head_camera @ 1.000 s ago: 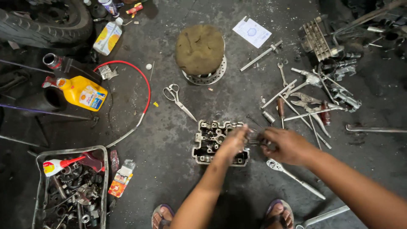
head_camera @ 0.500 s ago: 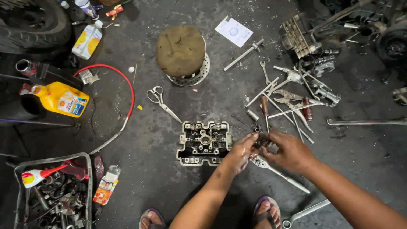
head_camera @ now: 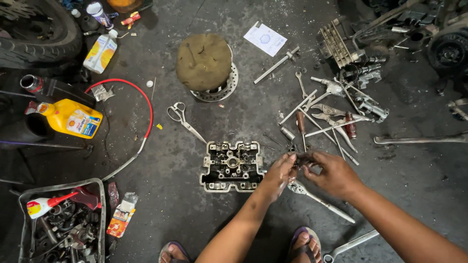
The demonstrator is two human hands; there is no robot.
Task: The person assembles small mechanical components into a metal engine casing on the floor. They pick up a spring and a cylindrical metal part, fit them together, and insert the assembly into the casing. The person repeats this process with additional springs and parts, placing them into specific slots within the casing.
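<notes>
Both hands, left hand [head_camera: 279, 173] and right hand [head_camera: 331, 173], are pinched together on a small dark part [head_camera: 303, 159] (too tiny to identify) at the cylinder head's [head_camera: 233, 165] 3 o'clock, head bare, tools [head_camera: 331, 117] strewn at 1 o'clock.

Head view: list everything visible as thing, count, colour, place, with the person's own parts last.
cylinder head: one, grey metal, floor centre
scissors: one, silver, above-left of cylinder head
round stool: one, olive cushion, top centre
oil bottle: one, yellow, left
red hose: one, curving left of scissors
wire basket: one, grey, bottom left, filled with parts
paper sheet: one, white, top
tools: many, silver, scattered right
tyre: one, black, top left
sandals: two, bottom edge
left hand: one, at a small dark part, beside cylinder head
right hand: one, pinching the same part
</notes>
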